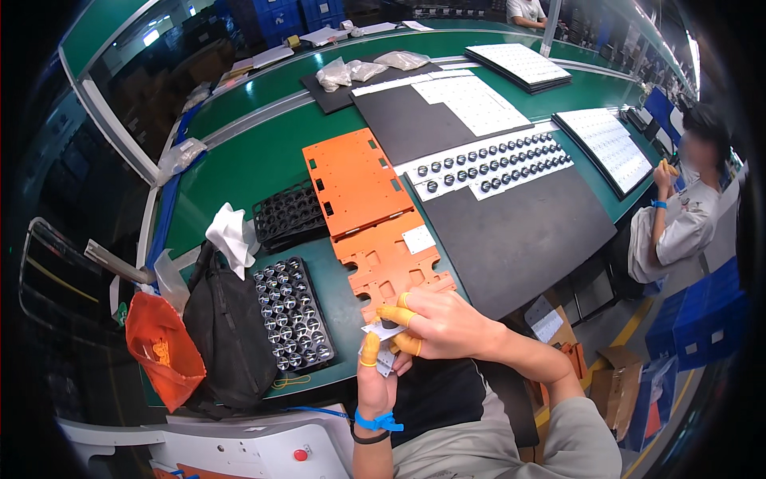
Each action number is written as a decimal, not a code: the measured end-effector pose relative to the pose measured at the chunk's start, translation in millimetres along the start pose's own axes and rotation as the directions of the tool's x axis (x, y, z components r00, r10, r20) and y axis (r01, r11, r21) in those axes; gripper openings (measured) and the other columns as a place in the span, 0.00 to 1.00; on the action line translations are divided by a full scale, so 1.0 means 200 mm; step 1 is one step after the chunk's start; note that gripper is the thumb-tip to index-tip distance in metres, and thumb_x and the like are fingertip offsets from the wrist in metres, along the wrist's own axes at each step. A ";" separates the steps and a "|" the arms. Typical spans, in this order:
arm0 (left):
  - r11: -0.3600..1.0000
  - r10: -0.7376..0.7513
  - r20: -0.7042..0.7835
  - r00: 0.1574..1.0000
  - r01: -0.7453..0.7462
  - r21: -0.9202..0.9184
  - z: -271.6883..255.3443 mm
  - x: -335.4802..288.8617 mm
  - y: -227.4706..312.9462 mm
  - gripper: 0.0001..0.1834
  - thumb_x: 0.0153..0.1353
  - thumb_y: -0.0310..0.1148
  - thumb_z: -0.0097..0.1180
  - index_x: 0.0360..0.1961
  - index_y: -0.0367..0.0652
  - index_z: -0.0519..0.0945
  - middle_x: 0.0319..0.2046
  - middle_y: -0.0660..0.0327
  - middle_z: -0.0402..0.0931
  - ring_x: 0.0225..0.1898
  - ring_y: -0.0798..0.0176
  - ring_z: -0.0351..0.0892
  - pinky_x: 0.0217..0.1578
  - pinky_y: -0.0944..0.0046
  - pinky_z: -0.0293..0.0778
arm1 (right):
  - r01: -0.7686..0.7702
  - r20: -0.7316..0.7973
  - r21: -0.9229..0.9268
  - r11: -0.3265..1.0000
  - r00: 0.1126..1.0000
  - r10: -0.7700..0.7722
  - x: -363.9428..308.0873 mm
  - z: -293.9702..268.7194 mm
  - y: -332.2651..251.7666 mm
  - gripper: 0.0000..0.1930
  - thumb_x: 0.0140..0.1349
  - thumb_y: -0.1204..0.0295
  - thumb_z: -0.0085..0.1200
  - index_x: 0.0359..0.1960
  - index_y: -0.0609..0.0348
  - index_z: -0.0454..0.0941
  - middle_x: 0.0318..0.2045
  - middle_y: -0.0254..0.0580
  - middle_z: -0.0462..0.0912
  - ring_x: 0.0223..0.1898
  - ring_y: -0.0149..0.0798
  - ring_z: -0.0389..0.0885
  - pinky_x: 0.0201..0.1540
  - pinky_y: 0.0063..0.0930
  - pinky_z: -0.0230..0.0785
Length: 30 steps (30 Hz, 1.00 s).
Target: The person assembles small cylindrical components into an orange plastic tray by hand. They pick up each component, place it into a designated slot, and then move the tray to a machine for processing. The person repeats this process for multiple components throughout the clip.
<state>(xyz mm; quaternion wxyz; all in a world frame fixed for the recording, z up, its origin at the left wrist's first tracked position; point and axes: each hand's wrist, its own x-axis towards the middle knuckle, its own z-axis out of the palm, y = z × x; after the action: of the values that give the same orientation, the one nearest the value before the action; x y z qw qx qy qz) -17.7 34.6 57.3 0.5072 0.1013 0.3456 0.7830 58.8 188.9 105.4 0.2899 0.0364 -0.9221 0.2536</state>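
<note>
Close to my body, my left hand (375,383) grips a small white plate (384,330) by its edge. My right hand (447,321) pinches a dark round part (389,323) against that plate from above. Yellow finger cots cover several fingertips, and the fingers partly hide both pieces. Just beyond my hands lies an orange fixture (383,251) with cut-outs and a hinged orange lid (355,180) folded back. A similar white square plate (417,239) rests on its right side.
To the left stands a black tray (294,315) of round parts, with another black tray (287,215) behind. A dark mat (511,239) at right carries white plates with black round parts (487,164). A black bag (231,335) and orange pouch (163,351) sit left. A co-worker (686,199) sits right.
</note>
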 end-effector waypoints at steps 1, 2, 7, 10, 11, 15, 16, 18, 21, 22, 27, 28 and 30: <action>1.000 -0.006 -0.018 1.000 0.006 0.015 0.00 0.00 0.00 0.27 0.72 0.58 0.40 0.52 0.45 0.74 0.33 0.68 0.72 0.24 0.74 0.62 0.24 0.72 0.58 | 0.015 -0.013 -0.013 1.000 1.000 -0.015 0.00 0.00 0.00 0.19 0.52 0.72 0.63 0.47 0.65 0.80 0.27 0.38 0.71 0.31 0.40 0.75 0.28 0.34 0.71; 0.999 -0.011 -0.036 0.999 0.013 0.031 0.00 0.00 0.00 0.29 0.71 0.61 0.39 0.51 0.46 0.75 0.32 0.68 0.73 0.23 0.74 0.62 0.24 0.72 0.58 | 0.029 -0.026 -0.026 0.999 0.999 -0.030 0.00 -0.01 -0.01 0.19 0.52 0.72 0.63 0.47 0.65 0.80 0.27 0.38 0.70 0.31 0.39 0.74 0.27 0.34 0.71; 0.999 -0.042 -0.035 0.999 0.042 0.020 0.02 -0.01 0.00 0.32 0.70 0.65 0.38 0.50 0.46 0.74 0.32 0.68 0.72 0.22 0.74 0.60 0.23 0.72 0.57 | 0.082 -0.099 -0.136 0.987 0.991 -0.096 -0.01 -0.03 -0.02 0.24 0.41 0.74 0.67 0.46 0.60 0.81 0.27 0.35 0.72 0.27 0.37 0.76 0.26 0.31 0.70; 0.999 -0.044 -0.024 0.999 0.044 -0.006 0.05 -0.01 -0.01 0.32 0.70 0.66 0.38 0.50 0.46 0.74 0.31 0.67 0.72 0.21 0.73 0.60 0.22 0.72 0.57 | 0.066 -0.117 -0.089 0.994 0.990 -0.076 -0.03 -0.05 -0.02 0.25 0.45 0.71 0.68 0.50 0.59 0.81 0.27 0.34 0.71 0.28 0.36 0.73 0.27 0.32 0.68; 0.999 -0.044 -0.017 0.999 0.044 -0.019 0.05 -0.01 -0.01 0.33 0.70 0.66 0.37 0.50 0.46 0.74 0.31 0.67 0.72 0.21 0.73 0.60 0.22 0.72 0.57 | 0.058 -0.119 -0.061 0.996 0.991 -0.065 -0.03 -0.06 -0.03 0.26 0.47 0.70 0.68 0.51 0.59 0.81 0.27 0.34 0.70 0.28 0.36 0.72 0.27 0.32 0.67; 0.996 -0.048 0.085 0.995 0.054 -0.073 0.07 -0.02 -0.02 0.34 0.69 0.67 0.36 0.51 0.46 0.73 0.32 0.65 0.72 0.20 0.73 0.60 0.20 0.71 0.56 | 0.012 -0.192 0.042 0.999 0.981 -0.004 -0.06 -0.08 -0.04 0.26 0.46 0.71 0.70 0.52 0.52 0.83 0.28 0.33 0.70 0.26 0.36 0.70 0.29 0.32 0.65; 0.994 -0.051 0.104 0.993 0.061 -0.095 0.08 -0.01 -0.02 0.34 0.69 0.67 0.36 0.51 0.46 0.73 0.32 0.64 0.72 0.20 0.73 0.60 0.20 0.71 0.56 | 0.001 -0.200 0.067 0.998 0.980 0.013 -0.06 -0.09 -0.05 0.26 0.46 0.71 0.70 0.52 0.50 0.83 0.28 0.33 0.70 0.27 0.36 0.69 0.30 0.32 0.65; 0.989 -0.047 0.144 0.988 0.067 -0.133 0.08 -0.01 -0.02 0.36 0.68 0.68 0.36 0.52 0.45 0.73 0.32 0.63 0.72 0.19 0.72 0.60 0.19 0.71 0.56 | -0.011 -0.209 0.108 0.994 0.977 0.033 -0.07 -0.10 -0.05 0.26 0.47 0.73 0.69 0.52 0.48 0.84 0.29 0.34 0.70 0.29 0.37 0.69 0.32 0.32 0.65; 0.983 -0.032 0.191 0.981 0.066 -0.172 0.08 -0.01 -0.03 0.37 0.68 0.69 0.35 0.54 0.44 0.72 0.33 0.62 0.73 0.18 0.72 0.61 0.18 0.70 0.56 | -0.009 -0.234 0.172 0.985 0.971 0.050 -0.07 -0.09 -0.05 0.25 0.46 0.75 0.70 0.50 0.49 0.85 0.30 0.35 0.69 0.31 0.38 0.68 0.34 0.31 0.63; 0.980 -0.035 0.203 0.978 0.073 -0.182 0.10 -0.01 -0.02 0.38 0.68 0.69 0.35 0.54 0.44 0.71 0.33 0.62 0.73 0.18 0.72 0.61 0.18 0.70 0.56 | -0.010 -0.254 0.198 0.980 0.965 0.061 -0.07 -0.08 -0.05 0.24 0.45 0.75 0.71 0.48 0.51 0.85 0.30 0.34 0.69 0.31 0.38 0.68 0.34 0.31 0.63; 0.984 -0.031 0.200 0.979 0.066 -0.168 0.09 0.00 -0.05 0.39 0.67 0.69 0.35 0.56 0.42 0.70 0.35 0.62 0.74 0.19 0.71 0.61 0.20 0.70 0.57 | 0.025 -0.295 0.050 0.998 0.955 -0.009 -0.09 -0.05 -0.02 0.27 0.44 0.76 0.66 0.52 0.49 0.85 0.31 0.35 0.71 0.32 0.40 0.69 0.36 0.31 0.66; 0.987 -0.023 0.176 0.984 0.051 -0.152 0.08 -0.01 -0.06 0.38 0.67 0.68 0.37 0.56 0.42 0.70 0.35 0.63 0.74 0.20 0.71 0.62 0.21 0.70 0.57 | 0.051 -0.320 -0.014 0.999 0.946 -0.053 -0.10 -0.04 -0.02 0.27 0.43 0.76 0.66 0.51 0.50 0.85 0.32 0.35 0.72 0.32 0.40 0.69 0.36 0.31 0.67; 0.999 0.012 0.108 0.994 -0.007 -0.051 0.07 -0.01 -0.08 0.36 0.67 0.66 0.41 0.56 0.42 0.70 0.35 0.64 0.74 0.23 0.72 0.63 0.23 0.70 0.58 | 0.087 -0.339 -0.111 0.990 0.933 -0.120 -0.12 -0.02 -0.01 0.27 0.41 0.76 0.65 0.50 0.52 0.85 0.32 0.34 0.74 0.31 0.40 0.69 0.36 0.31 0.68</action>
<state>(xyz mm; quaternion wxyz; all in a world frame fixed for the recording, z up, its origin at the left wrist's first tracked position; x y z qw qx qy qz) 1.6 42.0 57.8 0.5237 0.1323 0.2974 0.7873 81.0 187.6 96.7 0.4613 0.0264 -0.8648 0.1965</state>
